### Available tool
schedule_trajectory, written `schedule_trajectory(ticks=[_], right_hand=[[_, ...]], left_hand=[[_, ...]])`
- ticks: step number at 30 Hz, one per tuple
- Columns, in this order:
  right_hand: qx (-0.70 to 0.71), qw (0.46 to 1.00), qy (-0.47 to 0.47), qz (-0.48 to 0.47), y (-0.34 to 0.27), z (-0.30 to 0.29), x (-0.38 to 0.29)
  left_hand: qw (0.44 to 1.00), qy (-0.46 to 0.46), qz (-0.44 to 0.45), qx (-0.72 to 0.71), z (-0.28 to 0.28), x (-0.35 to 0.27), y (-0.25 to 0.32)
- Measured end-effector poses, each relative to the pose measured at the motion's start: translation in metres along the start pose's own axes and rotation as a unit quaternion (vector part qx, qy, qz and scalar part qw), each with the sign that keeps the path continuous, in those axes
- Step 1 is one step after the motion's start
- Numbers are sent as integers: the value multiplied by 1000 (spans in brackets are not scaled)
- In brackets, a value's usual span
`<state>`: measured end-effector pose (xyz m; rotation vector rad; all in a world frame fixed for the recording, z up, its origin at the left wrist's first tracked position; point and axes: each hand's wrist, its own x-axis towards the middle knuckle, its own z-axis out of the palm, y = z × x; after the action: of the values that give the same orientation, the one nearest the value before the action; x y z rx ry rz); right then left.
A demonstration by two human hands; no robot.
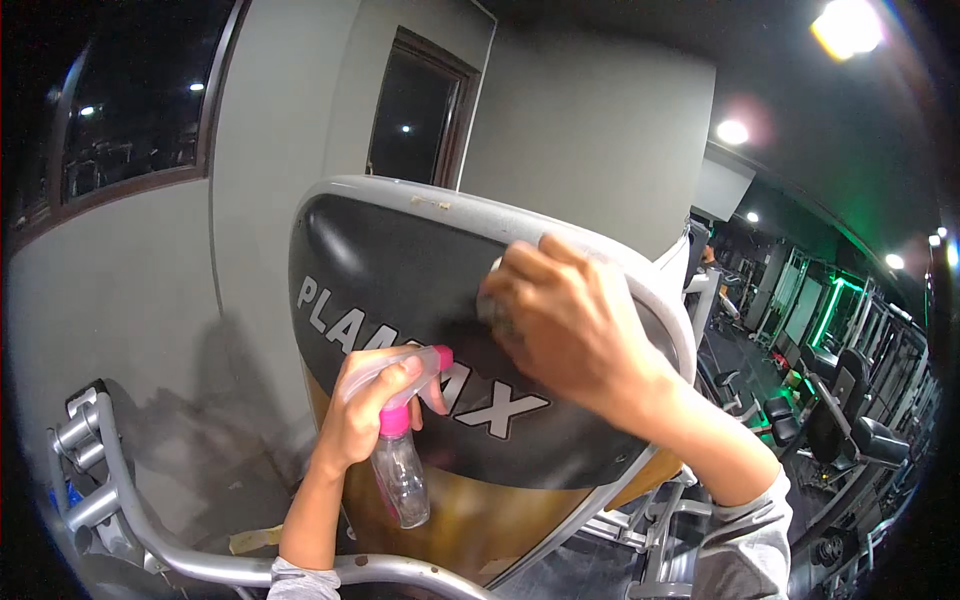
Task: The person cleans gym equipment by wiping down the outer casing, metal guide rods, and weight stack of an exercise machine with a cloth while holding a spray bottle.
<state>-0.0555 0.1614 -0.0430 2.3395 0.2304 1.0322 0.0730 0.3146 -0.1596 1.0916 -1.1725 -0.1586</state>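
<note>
My left hand grips a clear plastic spray bottle by its neck and trigger head, which has pink parts. The bottle hangs upright in front of a gym machine's black shroud panel with large pale lettering and a silver rim. Against the upper right of that panel, my right hand is closed on a greyish cloth, mostly hidden by the blurred fingers. Below the black area the panel turns gold-brown.
A bent silver tube frame crosses the lower left. Grey walls with dark windows stand behind. Weight machines and padded benches fill the right side. Part of another person shows far off at the right.
</note>
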Motion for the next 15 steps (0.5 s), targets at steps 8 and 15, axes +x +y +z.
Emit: schedule_trajectory(ticks=[8,15], right_hand=[[44,993,-103,-29,-1,-33,-15],[-19,988,-149,42,15,-17,45]], left_hand=[[999,-13,25,28,2,-3,4],[999,-8,-7,30,4,-2,5]])
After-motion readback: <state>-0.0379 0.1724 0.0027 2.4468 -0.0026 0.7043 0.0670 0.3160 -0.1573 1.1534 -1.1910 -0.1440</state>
